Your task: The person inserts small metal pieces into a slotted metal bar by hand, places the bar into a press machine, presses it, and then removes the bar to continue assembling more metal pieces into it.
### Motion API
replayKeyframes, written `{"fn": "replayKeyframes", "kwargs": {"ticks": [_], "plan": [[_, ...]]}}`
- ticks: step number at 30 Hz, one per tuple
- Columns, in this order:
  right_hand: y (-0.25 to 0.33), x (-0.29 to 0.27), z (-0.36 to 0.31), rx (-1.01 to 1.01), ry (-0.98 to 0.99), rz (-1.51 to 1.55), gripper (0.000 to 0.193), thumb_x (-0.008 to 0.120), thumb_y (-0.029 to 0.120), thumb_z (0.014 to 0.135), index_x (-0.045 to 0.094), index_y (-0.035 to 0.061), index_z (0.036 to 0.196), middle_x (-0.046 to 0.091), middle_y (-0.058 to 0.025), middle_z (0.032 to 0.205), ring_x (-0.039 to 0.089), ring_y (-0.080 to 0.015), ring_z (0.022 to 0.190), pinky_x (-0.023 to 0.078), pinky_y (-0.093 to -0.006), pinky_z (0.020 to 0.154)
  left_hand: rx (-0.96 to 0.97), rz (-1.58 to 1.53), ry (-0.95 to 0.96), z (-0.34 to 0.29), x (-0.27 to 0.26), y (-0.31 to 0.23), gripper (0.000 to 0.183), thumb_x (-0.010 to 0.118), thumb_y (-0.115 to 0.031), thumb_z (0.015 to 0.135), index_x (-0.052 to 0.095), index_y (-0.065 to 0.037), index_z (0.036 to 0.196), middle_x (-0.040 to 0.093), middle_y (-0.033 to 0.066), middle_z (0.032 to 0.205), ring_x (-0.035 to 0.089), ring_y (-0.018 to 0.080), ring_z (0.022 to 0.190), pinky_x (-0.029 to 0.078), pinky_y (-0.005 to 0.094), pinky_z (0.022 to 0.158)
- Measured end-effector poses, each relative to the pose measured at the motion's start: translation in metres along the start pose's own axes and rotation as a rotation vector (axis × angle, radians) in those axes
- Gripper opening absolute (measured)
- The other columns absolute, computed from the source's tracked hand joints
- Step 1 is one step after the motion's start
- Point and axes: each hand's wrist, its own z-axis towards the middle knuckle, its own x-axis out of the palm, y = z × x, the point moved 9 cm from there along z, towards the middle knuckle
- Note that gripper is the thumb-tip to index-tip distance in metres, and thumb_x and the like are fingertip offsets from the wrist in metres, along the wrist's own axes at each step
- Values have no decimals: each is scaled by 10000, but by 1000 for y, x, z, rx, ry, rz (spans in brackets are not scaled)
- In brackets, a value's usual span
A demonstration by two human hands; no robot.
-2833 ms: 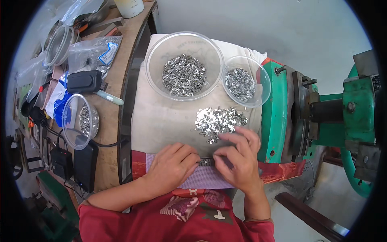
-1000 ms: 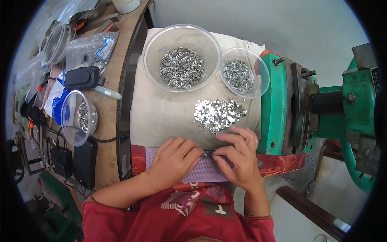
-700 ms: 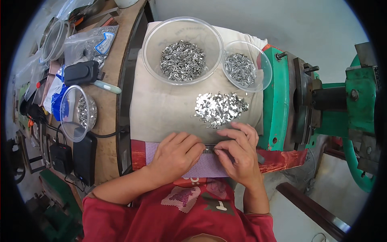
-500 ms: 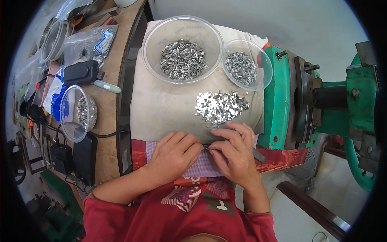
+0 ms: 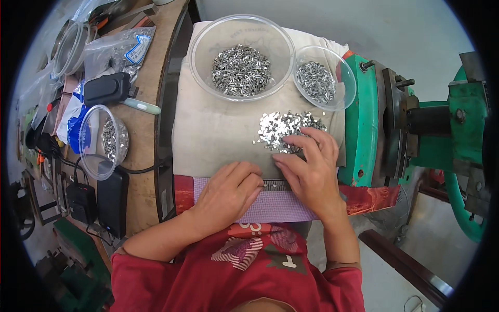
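Observation:
A pile of small shiny flat metal pieces [image 5: 275,130] lies on the beige cloth [image 5: 213,140] in front of me. My right hand [image 5: 316,166] is at the pile's near right side, its fingers apart and fingertips down among the pieces. Between thumb and forefinger there is a gap. At the cloth's near edge a narrow dark metal strip [image 5: 275,185] runs crosswise, with what look like small notches or pieces along it. My left hand [image 5: 231,192] rests at the strip's left end with fingers curled together; its fingertips and anything in them are hidden.
Behind the pile stand a large clear tub [image 5: 241,96] and a smaller clear bowl [image 5: 343,96], both holding small metal parts. A green machine [image 5: 364,125] borders the cloth on the right. On the wooden bench [image 5: 143,192] at left sits another clear container [image 5: 122,143] of metal pieces.
My right hand has moved from the strip up and away to the pile, and its fingers have spread. The left hand stays at the strip. The whole view has shifted slightly.

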Motion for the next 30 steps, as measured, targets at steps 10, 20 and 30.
{"fn": "replayKeyframes", "kwargs": {"ticks": [10,20,30], "plan": [[4,3,7,-2,29,19,128,794,120,718,701,91,801,642,-44,1127,534,-311,1205,349,-509,1066,-15,5,10,-3,1,1,249,779,-32,751,624,-29,946,610,110,1046,599,322,916,500,410,781],[-1,3,-1,81,24,4,142,802,94,694,700,81,793,645,-53,1123,530,-317,1200,355,-492,1047,-18,-11,16,-3,2,1,305,805,-56,729,627,-41,976,611,112,1053,600,328,941,500,416,796],[-10,-21,-32,159,-53,200,180,815,64,677,736,108,833,679,-37,1106,545,-330,1177,405,-427,976,59,82,-3,2,2,-10,248,792,-62,730,669,-48,945,634,71,959,616,275,842,492,388,728]]}}
